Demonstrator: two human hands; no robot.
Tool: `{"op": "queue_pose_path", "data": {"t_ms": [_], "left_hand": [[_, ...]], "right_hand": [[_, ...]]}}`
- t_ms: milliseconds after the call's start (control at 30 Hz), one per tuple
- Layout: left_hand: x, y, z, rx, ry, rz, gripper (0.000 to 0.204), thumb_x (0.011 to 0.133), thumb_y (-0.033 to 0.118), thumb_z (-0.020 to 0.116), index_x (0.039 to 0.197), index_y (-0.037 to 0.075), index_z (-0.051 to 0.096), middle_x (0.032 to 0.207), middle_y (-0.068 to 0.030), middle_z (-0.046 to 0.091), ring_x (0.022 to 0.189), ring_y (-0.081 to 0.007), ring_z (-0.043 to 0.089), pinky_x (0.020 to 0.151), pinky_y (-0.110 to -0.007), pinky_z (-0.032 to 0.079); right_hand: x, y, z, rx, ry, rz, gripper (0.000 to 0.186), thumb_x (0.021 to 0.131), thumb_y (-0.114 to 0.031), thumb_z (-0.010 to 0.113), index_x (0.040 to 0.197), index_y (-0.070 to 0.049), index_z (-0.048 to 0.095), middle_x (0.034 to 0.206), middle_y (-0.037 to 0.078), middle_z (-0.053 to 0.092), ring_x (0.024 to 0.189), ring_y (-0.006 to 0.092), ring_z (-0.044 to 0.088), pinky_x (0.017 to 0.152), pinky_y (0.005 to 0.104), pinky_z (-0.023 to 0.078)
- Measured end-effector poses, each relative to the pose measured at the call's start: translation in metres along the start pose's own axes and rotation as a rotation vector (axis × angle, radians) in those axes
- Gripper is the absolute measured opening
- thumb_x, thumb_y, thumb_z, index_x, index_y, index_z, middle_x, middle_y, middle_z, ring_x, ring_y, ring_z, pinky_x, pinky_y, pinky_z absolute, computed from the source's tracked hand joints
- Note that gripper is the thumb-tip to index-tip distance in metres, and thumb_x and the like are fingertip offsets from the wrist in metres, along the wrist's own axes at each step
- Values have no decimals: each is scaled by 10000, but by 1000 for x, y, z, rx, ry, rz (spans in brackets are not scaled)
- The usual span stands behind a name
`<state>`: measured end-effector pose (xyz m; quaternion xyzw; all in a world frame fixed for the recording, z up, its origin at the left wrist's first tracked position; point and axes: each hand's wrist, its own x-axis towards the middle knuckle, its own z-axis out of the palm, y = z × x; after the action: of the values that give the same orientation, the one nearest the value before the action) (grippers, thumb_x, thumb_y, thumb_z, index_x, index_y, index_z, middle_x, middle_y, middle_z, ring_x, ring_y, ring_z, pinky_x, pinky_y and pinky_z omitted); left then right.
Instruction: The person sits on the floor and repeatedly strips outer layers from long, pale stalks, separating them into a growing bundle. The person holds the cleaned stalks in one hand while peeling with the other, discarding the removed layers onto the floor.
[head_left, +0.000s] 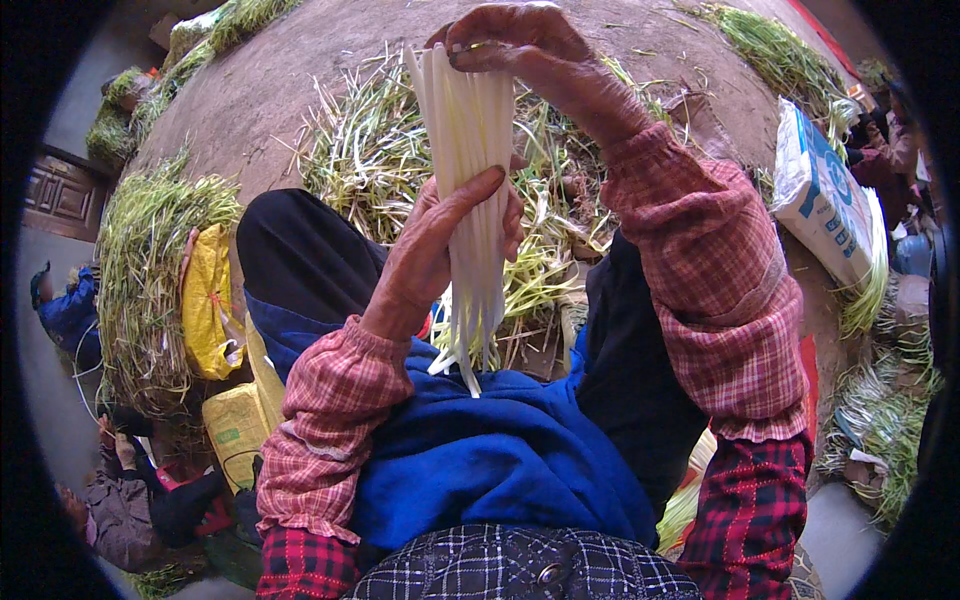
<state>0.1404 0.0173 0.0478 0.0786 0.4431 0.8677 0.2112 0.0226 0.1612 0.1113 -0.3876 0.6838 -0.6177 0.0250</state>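
My left hand (440, 225) is closed round a bundle of long pale stalks (460, 120), which hangs upright with its thin, flattened lower ends above the blue cloth (480, 450) on my lap. My right hand (515, 45) arches over the bundle's top, its fingers closed at the stalks' upper ends; some fingertips are hidden. A heap of loose green and dry leaves and pale stalks (350, 150) lies on the ground beyond my knees.
Grass-like piles (140, 280) and yellow sacks (210, 300) lie left; a white-and-blue package (820, 200) bearing pale stalks, and more piles (870, 440), lie right. Co-workers (130, 510) sit at the lower left and far right (890, 140). A doorway (65, 195) shows far left.
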Motion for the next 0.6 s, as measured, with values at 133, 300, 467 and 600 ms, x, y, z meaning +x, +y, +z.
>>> {"op": "queue_pose_path", "data": {"t_ms": [133, 300, 467, 600], "left_hand": [[0, 1, -5, 6, 27, -4, 329, 931, 252, 569, 1117, -17, 537, 715, -78, 579, 600, -158, 573, 546, -268, 468], [1, 4, -1, 50, 84, 33, 319, 933, 257, 563, 1107, -7, 520, 706, -68, 558, 579, -147, 552, 529, -266, 457], [1, 8, -1, 136, 165, 83, 341, 961, 259, 512, 1177, -2, 471, 726, -53, 520, 577, -130, 517, 525, -268, 449], [2, 4, -4, 90, 159, 78, 367, 923, 274, 570, 1144, -16, 535, 692, -56, 560, 572, -127, 537, 542, -252, 441]], "right_hand": [[3, 3, 9, -99, 60, -36, 264, 823, -198, 673, 1020, -33, 609, 1040, 108, 597, 986, 231, 573, 846, 354, 469], [1, -1, -4, -337, 120, -181, 304, 820, -217, 676, 1051, -33, 600, 1061, 127, 587, 1004, 256, 571, 851, 366, 467], [-3, -8, -11, -548, 100, -306, 345, 817, -235, 679, 1082, -32, 592, 1082, 146, 577, 1022, 280, 569, 856, 377, 466], [-7, -4, -8, -601, 74, -339, 377, 815, -250, 681, 1107, -32, 586, 1099, 160, 569, 1036, 300, 568, 860, 387, 464]]}}
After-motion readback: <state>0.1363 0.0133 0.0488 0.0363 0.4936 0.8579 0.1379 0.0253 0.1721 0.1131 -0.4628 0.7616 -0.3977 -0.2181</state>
